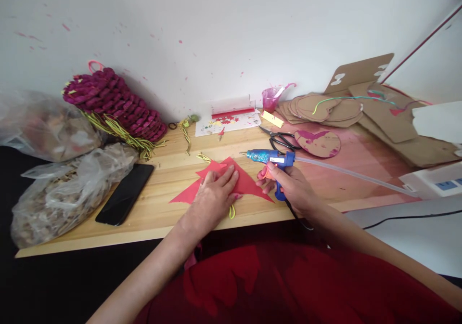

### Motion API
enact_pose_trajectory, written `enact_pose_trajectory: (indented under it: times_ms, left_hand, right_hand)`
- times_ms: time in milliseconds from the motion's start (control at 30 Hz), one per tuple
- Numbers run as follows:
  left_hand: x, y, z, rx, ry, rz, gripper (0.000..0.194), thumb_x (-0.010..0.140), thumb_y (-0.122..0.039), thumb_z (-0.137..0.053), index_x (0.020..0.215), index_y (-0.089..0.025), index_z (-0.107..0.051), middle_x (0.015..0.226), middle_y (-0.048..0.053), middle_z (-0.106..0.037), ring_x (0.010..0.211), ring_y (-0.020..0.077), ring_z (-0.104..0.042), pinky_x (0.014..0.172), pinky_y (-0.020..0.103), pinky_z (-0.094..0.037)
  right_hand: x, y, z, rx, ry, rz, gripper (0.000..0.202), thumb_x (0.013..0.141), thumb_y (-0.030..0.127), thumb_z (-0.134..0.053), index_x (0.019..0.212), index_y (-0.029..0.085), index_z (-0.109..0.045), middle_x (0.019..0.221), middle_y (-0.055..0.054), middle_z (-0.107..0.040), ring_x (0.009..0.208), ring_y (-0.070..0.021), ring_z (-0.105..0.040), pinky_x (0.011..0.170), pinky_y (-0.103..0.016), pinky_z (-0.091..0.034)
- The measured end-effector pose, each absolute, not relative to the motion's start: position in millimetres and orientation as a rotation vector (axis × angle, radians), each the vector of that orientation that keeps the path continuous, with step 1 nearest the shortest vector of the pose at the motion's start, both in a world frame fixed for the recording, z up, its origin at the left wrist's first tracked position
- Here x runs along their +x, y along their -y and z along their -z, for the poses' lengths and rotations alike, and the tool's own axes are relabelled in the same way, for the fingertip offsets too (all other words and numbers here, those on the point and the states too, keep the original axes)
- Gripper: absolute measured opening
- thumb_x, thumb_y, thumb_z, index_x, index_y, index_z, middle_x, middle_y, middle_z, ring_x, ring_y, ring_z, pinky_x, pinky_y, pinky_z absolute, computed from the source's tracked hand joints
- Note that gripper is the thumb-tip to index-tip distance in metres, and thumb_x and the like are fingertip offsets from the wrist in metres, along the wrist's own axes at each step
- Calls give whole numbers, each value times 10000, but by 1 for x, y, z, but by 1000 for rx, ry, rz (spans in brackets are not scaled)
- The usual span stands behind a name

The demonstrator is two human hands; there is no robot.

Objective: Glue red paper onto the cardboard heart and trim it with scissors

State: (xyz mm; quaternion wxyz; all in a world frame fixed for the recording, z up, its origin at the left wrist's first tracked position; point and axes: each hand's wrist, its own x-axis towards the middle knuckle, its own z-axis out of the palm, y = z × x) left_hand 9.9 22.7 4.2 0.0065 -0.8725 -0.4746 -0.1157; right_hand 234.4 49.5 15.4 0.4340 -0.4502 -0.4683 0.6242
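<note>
My left hand [216, 191] lies over a red paper piece [249, 182] with pointed corners, pressing it to the wooden table with fingers laid flat. Part of the paper is hidden under the palm. Yellow-green cord [232, 212] pokes out below the paper, and more strands show at its top. In my right hand [288, 184] is a blue glue gun [267, 157], fingers wrapped round its handle near the orange trigger. Its metal nozzle points left, just above the right part of the paper. A long clear glue stick [353, 174] sticks out of its back end.
A black phone [125, 194] and plastic bags [72, 189] lie left, beside a magenta woven piece [115, 105]. Black-handled scissors [279, 138], a stained cardboard heart [317, 144] and cardboard shapes [317, 107] lie right. Behind are a pink cup [270, 100] and paper with small stars [207, 126].
</note>
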Motion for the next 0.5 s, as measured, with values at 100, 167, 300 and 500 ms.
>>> enact_pose_trajectory:
  times_ms: [100, 167, 300, 500]
  left_hand:
    - [6, -17, -1, -2750, 1417, 486, 431, 985, -319, -540, 1370, -132, -581, 1454, 191, -557, 1186, 307, -589, 970, 468, -463]
    - [5, -12, 1, -2780, 1399, 565, 417, 987, -322, -539, 1363, -152, -595, 1439, 179, -575, 1172, 300, -597, 975, 481, -462]
    - [5, -2, 1, -2827, 1401, 678, 415, 982, -297, -554, 1378, -175, -590, 1438, 144, -585, 1189, 299, -580, 1010, 525, -455]
    - [3, 4, -5, -2844, 1383, 1027, 361, 961, -177, -587, 1318, -198, -627, 1147, 69, -757, 1074, 237, -627, 922, 421, -535]
  right_hand:
    - [234, -50, -15, -1116, 1178, -1541, 453, 798, 633, -694, 779, 182, -655, 796, -49, -696, 643, -137, -650, 561, -241, -535]
    - [234, -50, -14, -1108, 1170, -1537, 460, 785, 643, -702, 777, 185, -659, 801, -49, -694, 659, -143, -654, 565, -246, -544]
    - [234, -50, -13, -1106, 1124, -1560, 455, 770, 639, -724, 790, 189, -664, 855, -56, -699, 712, -160, -676, 593, -257, -570]
    - [244, -42, -21, -1137, 966, -1719, 356, 792, 539, -754, 925, 216, -681, 947, -63, -700, 844, -208, -707, 619, -274, -601]
